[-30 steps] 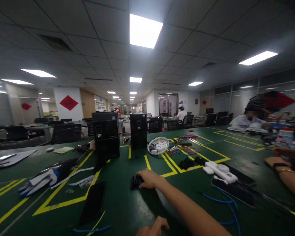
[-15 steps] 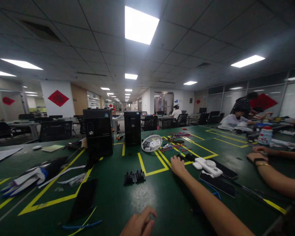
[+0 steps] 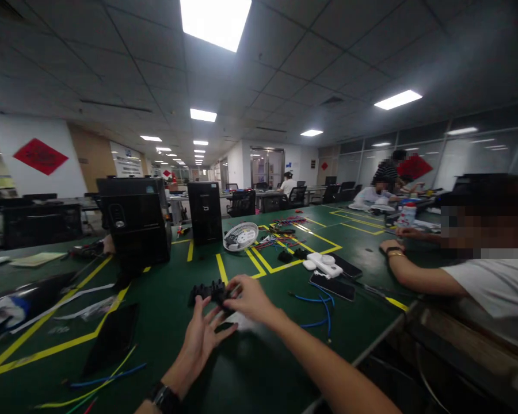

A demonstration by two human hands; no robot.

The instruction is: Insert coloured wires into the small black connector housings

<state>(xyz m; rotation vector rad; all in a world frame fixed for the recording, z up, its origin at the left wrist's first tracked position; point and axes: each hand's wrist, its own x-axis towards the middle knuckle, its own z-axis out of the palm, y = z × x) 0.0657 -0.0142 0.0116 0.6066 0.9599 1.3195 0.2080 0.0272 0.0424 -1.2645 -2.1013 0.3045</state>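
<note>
In front of me, my right hand is closed, thumb and fingers pinching a small black plastic part. My left hand is just left of it, palm turned up and fingers spread, with a watch on the wrist. Its fingertips come close to the part; whether they touch it is hard to make out. Right behind the hands, black notched plastic pieces stand on the green table, partly covered by the fingers. More black pieces lie farther back to the right.
Two black computer towers stand at the back left. A white basket sits near bundled wires. White devices, a phone and blue cables lie right. A co-worker's arm rests at the right edge.
My right hand has come back left from the far black pieces, now with a black part in it. My left hand has risen forward to meet it. The view has turned right.
</note>
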